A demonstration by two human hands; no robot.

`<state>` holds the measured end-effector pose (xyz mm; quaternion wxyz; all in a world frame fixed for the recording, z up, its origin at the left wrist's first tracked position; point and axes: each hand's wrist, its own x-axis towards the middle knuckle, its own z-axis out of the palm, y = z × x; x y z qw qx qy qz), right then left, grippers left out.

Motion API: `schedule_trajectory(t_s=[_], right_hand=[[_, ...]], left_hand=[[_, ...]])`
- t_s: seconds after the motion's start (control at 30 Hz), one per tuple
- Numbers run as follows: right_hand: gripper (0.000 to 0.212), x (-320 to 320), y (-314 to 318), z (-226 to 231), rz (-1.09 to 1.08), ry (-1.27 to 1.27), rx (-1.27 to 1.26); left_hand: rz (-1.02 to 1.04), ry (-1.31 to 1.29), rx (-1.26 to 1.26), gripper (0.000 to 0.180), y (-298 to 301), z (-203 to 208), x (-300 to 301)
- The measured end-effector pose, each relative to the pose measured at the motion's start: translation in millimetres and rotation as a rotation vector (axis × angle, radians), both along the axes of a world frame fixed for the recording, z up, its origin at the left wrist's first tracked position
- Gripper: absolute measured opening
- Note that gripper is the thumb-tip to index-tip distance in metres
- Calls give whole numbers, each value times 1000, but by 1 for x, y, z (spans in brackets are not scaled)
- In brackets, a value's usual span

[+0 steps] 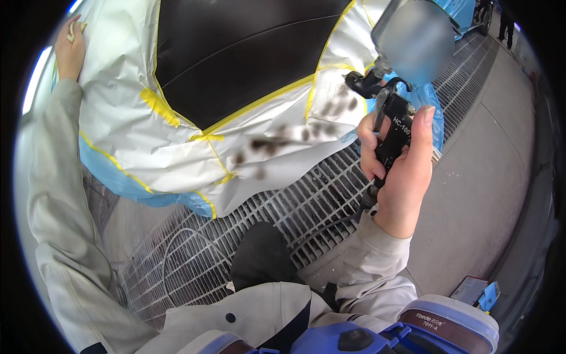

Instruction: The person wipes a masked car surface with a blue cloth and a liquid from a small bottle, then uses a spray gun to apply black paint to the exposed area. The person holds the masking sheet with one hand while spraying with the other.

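My right hand [405, 187] is closed around the black handle of a spray gun [394, 137]. Its large round cup [416, 42] looks greyish and blurred, and the gun's head points left toward the panel. At the far upper left, my left hand [69, 54] is raised beside the wrapped part with its fingers closed on a small crumpled pale yellow cloth [73, 32]. Between my hands lies a glossy black panel [242, 53]. White masking paper [118, 141], edged with yellow tape [160, 107], surrounds it. Dark spray spots [268, 145] mark the paper below and right of the panel.
Blue plastic film [118, 183] hangs below the paper. A metal floor grating [283, 221] runs under me, with a hose [177, 236] across it. Blue respirator parts [330, 339] sit at the bottom edge. A box [473, 289] stands lower right; a person's dark legs [506, 29] show far right.
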<state>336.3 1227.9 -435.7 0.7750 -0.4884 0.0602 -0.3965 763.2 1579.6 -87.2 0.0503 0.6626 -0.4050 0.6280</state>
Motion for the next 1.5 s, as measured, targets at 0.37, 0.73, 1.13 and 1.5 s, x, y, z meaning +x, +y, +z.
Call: schedule_trajectory(t_s=[0.37,0.73,1.13,1.5], right_hand=[[66,4,-4,4,-170,-25,85],[67,1,9,9,139,-94,24],[68,4,6,6,-99,-64,82],[68,6,10,6,46,-47,75]], left_hand=[[55,55,-51,36,-3,-4,-5],[82,91,-57,36,-5,-3,-10],[81,119,-79,36,-8,-4,-13],[57,96,-71,37,-10,-5,-15]])
